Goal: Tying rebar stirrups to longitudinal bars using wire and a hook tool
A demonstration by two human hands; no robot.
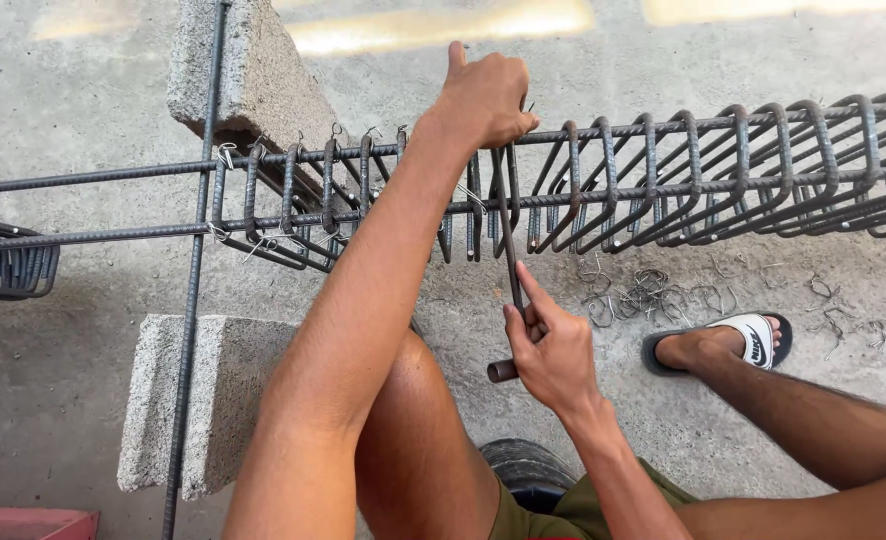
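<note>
The rebar cage [603, 180], a long row of bent steel stirrups threaded on straight bars, lies across the view, and everything else sits around it. The left hand [483, 100] reaches over the cage's far top bar and is clenched there, apparently pinching a stirrup against the bar, though the fingertips are hidden. The right hand [553, 350] is on the near side of the cage, closed around the lower end of a slim metal tying tool [508, 260] whose shaft runs up into the stirrups just below the left hand. Two concrete blocks [213, 400] flank the cage's left part, one beyond it and one nearer. Loose wire ties [653, 295] litter the floor just under the cage, beside a sandalled foot [723, 345].
</note>
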